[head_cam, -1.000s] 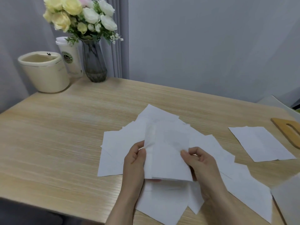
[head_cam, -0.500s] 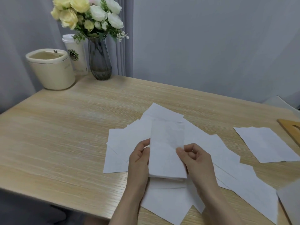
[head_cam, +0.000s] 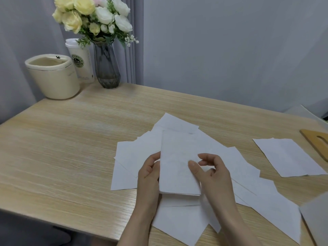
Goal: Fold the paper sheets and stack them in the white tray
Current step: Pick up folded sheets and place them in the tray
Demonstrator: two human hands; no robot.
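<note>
I hold a folded white paper sheet (head_cam: 177,162) upright over a spread of several loose white sheets (head_cam: 248,196) on the wooden table (head_cam: 62,148). My left hand (head_cam: 150,176) grips the folded sheet's left edge. My right hand (head_cam: 211,171) pinches its right edge, thumb on the front and fingers behind. A separate sheet (head_cam: 287,157) lies flat at the right. A pale grey-white corner, perhaps the tray (head_cam: 316,217), shows at the lower right edge.
At the back left stand a cream round container (head_cam: 53,77), a lidded paper cup (head_cam: 81,63) and a glass vase of flowers (head_cam: 106,66). A wooden board (head_cam: 317,141) lies at the right edge. A grey wall rises behind the table.
The sheet in my hands has gone from wide to a narrow folded strip. My right hand moved left and now pinches its right edge higher up. The view shifted slightly.
</note>
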